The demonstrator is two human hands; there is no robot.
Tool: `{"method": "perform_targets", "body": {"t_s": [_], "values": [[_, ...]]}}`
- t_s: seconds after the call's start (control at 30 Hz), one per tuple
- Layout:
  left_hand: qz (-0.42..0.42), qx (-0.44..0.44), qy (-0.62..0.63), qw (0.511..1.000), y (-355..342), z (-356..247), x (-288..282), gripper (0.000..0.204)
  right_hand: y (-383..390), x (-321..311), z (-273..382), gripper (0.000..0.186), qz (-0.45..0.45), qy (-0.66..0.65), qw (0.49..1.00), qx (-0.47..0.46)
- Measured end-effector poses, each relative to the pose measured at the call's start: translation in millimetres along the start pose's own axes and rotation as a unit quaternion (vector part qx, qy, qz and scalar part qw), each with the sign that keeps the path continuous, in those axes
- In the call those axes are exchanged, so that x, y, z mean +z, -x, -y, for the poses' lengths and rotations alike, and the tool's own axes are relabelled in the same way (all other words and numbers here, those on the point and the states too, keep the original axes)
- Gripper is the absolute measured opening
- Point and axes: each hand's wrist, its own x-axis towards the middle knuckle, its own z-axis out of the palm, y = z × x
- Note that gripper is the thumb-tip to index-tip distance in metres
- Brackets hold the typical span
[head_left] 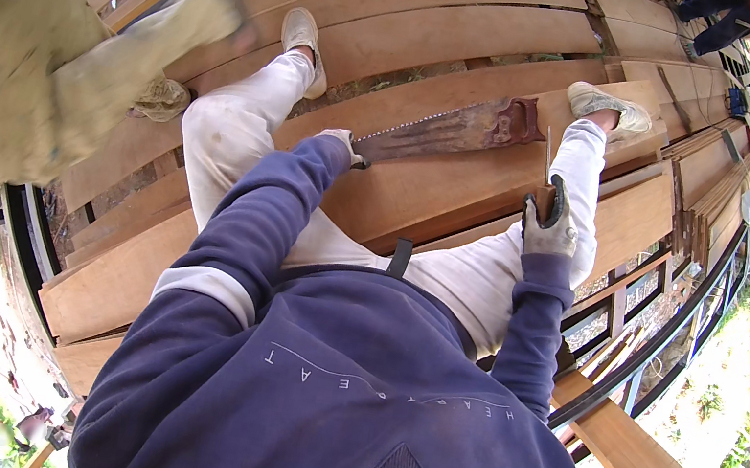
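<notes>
I stand on wooden planks (447,38) in white trousers and beige shoes. A rusty hand saw (452,128) lies flat across a plank between my feet, its dark handle toward my right foot (610,107). My left hand (346,143), in a grey glove, grips the tip of the saw blade. My right hand (550,226), in a grey and black glove, is closed around the wooden handle of a thin metal-shafted tool (546,168), held upright beside my right leg.
Another person in beige work clothes (34,78) leans in from the upper left, one arm blurred. Gaps show between the planks. A metal frame and railing (679,315) runs along the right edge, with a drop to the ground beyond. Dark blue items (723,20) lie at top right.
</notes>
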Motion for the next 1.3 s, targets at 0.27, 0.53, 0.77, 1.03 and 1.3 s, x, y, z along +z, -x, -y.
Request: {"method": "perform_targets", "body": {"t_s": [0.27,0.53,0.77,1.03,1.3], "values": [[-0.106,-0.012,0.073,0.992,-15.7,30.8,26.9,0.056,25.1,-12.9,25.1,0.052,-0.092,-0.124,0.987,-0.052],[-0.053,-0.028,0.039,0.997,-14.9,1.1,12.1,0.053,74.9,-78.0,75.1,0.050,-0.098,-0.406,0.909,0.013],[-0.016,-0.046,-0.009,0.999,-7.1,12.9,6.1,0.051,86.9,-105.4,113.7,0.055,-0.040,-0.323,0.945,-0.011],[-0.033,-0.012,0.051,0.998,-19.3,17.6,14.6,0.046,41.7,-62.8,145.1,0.058,0.121,-0.278,0.952,0.045],[0.008,0.002,0.068,0.998,-15.1,10.5,3.1,0.047,-14.8,76.6,107.7,0.067,0.309,-0.035,0.950,-0.035]]}}
